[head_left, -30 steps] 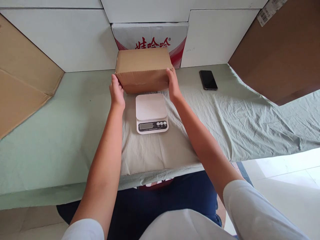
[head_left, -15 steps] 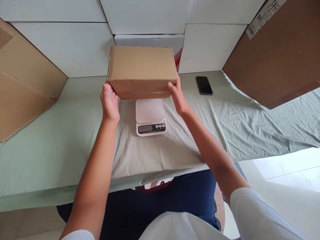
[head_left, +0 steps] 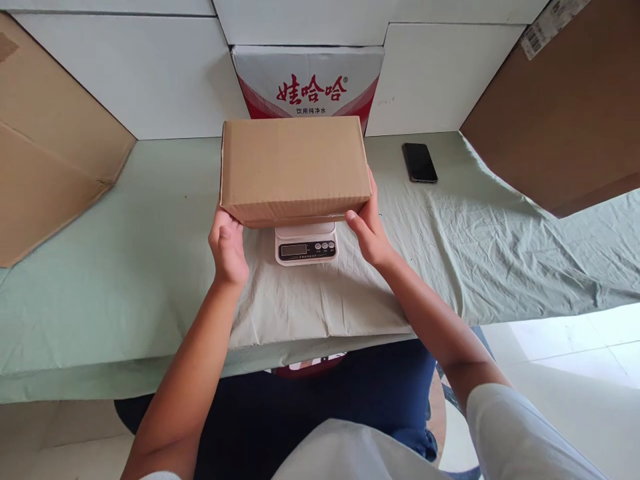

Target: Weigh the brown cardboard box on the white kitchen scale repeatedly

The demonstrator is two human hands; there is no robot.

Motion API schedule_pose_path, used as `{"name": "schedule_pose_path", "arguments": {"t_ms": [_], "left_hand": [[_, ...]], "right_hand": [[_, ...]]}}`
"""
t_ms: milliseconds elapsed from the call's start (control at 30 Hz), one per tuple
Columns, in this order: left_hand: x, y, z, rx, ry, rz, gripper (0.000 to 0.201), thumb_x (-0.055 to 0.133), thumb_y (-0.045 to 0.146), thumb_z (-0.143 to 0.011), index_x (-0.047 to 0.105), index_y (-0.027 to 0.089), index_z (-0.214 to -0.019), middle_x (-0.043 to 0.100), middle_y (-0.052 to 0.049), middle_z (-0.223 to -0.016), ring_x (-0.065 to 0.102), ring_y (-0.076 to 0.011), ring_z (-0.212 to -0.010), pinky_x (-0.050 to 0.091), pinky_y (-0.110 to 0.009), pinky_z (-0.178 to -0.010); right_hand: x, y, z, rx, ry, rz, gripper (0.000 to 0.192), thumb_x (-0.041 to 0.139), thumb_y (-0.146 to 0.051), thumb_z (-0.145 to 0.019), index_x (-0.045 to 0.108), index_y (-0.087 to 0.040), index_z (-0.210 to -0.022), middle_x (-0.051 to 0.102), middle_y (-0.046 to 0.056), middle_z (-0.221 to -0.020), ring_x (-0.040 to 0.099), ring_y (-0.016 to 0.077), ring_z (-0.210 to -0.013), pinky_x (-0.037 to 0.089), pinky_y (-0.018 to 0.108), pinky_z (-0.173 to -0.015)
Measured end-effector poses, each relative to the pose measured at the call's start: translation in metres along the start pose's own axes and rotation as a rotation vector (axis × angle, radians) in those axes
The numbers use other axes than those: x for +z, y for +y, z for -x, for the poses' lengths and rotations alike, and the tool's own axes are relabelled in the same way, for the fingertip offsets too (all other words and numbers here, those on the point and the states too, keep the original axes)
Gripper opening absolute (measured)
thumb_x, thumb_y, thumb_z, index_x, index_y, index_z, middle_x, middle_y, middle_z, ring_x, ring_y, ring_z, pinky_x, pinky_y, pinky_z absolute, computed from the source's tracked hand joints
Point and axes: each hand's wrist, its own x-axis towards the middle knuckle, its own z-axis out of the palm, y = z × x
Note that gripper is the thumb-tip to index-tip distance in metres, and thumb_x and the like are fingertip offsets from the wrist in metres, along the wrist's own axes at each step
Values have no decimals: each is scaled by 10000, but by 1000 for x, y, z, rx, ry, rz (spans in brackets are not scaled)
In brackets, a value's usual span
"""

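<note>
A plain brown cardboard box (head_left: 297, 163) is held level between my two hands, over a white kitchen scale (head_left: 306, 232). My left hand (head_left: 227, 250) grips the box's lower left corner, its fingers partly hidden underneath. At the lower right corner, my right hand (head_left: 370, 227) holds it with the thumb on the front face. The box covers most of the scale's platform; the scale's display and round buttons show in front. Whether the box touches the platform I cannot tell.
A black phone (head_left: 419, 163) lies on the green cloth (head_left: 165, 267) to the right. Large cardboard boxes stand at the left (head_left: 55, 147) and right (head_left: 560, 113). Behind, a white and red carton (head_left: 310, 67) sits among white panels (head_left: 135, 73).
Both hands have brought the cardboard box down and nearer to me over the scale, hiding more of its platform. The view has shifted slightly, and the red lettering on the carton behind now shows.
</note>
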Motion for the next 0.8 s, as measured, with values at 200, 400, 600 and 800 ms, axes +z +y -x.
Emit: {"name": "schedule_pose_path", "arguments": {"t_ms": [200,400,600,800], "left_hand": [[0,3,3,-23,-11,-60,816,494,935,-944,742,414,-1520,735,-86,-1551,589,-409,-1595,552,-536,-1276],[0,0,4,-48,-20,-40,816,513,931,-935,761,390,-1492,741,-88,-1542,611,-405,-1567,562,-515,-1254],[2,4,5,-24,-45,14,729,537,856,-981,783,358,-1453,747,-103,-1516,641,-392,-1531,546,-505,-1249],[1,1,5,-55,-36,-4,781,535,902,-944,780,366,-1456,751,-93,-1524,642,-389,-1530,548,-493,-1258]], "right_hand": [[3,-1,4,56,33,-5,1080,524,-953,-899,163,-467,-1793,284,-24,-1936,253,301,-1826,153,532,-1561],[3,3,4,63,46,-12,1052,515,-934,-923,172,-455,-1794,258,-27,-1942,192,286,-1844,158,532,-1559],[3,7,4,100,63,-33,1052,514,-924,-928,189,-422,-1792,271,8,-1938,210,303,-1838,199,552,-1545],[3,7,4,98,80,-32,1049,527,-929,-922,202,-434,-1788,281,-3,-1936,228,315,-1832,193,568,-1545]]}}
